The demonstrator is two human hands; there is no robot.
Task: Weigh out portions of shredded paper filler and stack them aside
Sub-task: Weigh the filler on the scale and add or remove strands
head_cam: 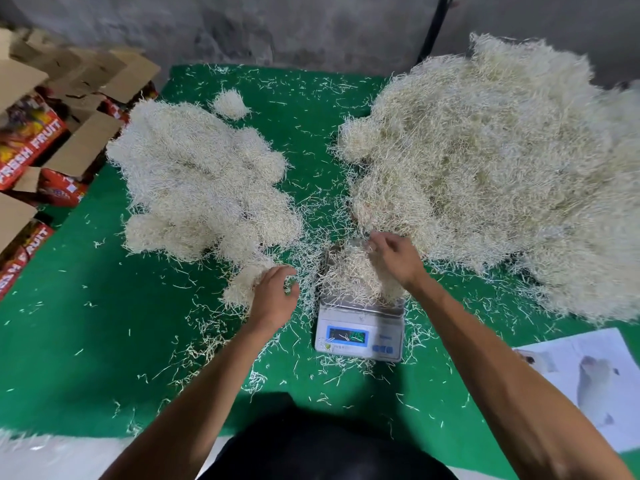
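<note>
A white digital scale [360, 336] sits on the green mat near me, with a portion of shredded paper [349, 275] heaped on its pan. My right hand [394, 259] rests on that portion, fingers curled into the strands. My left hand [275, 296] is left of the scale, fingers curled on a small clump of filler [242, 285] at the near end of the weighed portions. Those portions [204, 181] lie stacked in a pile at the left. The big loose heap of filler [502, 168] fills the right side.
Green mat [104, 341] is littered with stray strands. Open "Fresh Fruit" cartons [38, 140] stand along the left edge. A printed sheet [588, 379] lies at the near right. One small separate tuft [230, 103] sits at the back. A grey wall closes the far side.
</note>
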